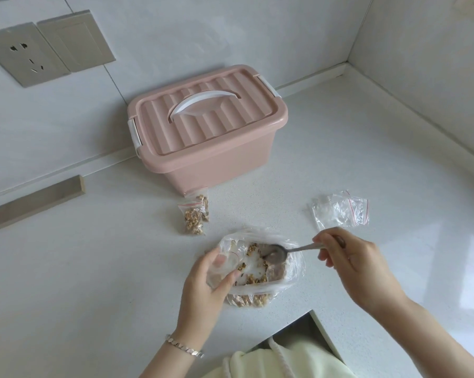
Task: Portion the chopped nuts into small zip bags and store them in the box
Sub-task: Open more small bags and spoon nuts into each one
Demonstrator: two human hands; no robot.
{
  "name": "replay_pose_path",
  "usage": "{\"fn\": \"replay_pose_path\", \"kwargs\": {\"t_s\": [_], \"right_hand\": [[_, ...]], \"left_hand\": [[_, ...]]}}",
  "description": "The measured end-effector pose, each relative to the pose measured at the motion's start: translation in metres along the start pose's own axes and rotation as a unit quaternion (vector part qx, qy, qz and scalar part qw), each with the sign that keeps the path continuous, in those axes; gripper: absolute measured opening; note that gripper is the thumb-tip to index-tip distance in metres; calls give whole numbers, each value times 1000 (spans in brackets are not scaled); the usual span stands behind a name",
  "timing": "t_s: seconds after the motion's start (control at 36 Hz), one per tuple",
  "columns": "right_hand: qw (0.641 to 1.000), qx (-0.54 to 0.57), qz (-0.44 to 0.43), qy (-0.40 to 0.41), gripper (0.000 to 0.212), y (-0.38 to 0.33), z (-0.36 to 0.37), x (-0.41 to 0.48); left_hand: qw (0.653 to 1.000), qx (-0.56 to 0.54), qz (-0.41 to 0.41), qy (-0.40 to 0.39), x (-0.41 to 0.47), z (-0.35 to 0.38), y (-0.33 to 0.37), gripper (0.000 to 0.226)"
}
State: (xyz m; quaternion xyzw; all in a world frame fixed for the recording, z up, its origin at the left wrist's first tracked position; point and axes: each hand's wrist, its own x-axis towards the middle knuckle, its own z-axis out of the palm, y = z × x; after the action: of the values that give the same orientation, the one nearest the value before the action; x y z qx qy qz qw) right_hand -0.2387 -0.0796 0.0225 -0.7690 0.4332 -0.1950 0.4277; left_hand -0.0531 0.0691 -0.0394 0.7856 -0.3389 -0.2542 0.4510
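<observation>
**Spoon in the nut bag, box lid on**

Fingers of the right hand [353, 263] pinch the handle of a grey metal spoon [279, 252], its bowl down among the chopped brown nuts [253, 279]. The left hand [216, 271] curls round the rim of the crinkled clear plastic bag [290, 268] holding them, near the front edge of the white worktop [94, 268].

The film looks limp and slippery, so it is best gripped at the rim.

Two filled small zip bags [194, 216] lie just before the lidded pink plastic box [208, 126] at the back edge, and empty zip bags [339, 208] lie to the right. No writing is readable.
</observation>
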Motion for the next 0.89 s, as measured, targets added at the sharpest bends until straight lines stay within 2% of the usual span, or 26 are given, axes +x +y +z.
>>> {"fn": "replay_pose_path", "kwargs": {"t_s": [0.14,0.22,0.31,0.39,0.5,0.67,0.89], "right_hand": [[997,10,34,-68,27,32,24,-5],[995,10,48,-88,29,42,33,-6],[992,15,74,-101,27,50,36,-6],[985,58,134,-91,22,59,38,-7],[958,142,230,-94,23,67,47,-6],[917,220,303,-139,25,65,64,-6],[890,275,353,-84,27,71,53,-5]], "left_hand": [[996,22,19,81,1,-11,-4,50],[998,17,-9,64,3,-14,-9,47],[999,26,-35,10,2,-11,-14,47],[998,35,-49,-34,-1,-5,-19,48],[995,46,-61,-66,-3,1,-24,51],[997,38,-53,-51,-3,-1,-21,51],[999,25,-41,-25,-2,-6,-16,51]]}}
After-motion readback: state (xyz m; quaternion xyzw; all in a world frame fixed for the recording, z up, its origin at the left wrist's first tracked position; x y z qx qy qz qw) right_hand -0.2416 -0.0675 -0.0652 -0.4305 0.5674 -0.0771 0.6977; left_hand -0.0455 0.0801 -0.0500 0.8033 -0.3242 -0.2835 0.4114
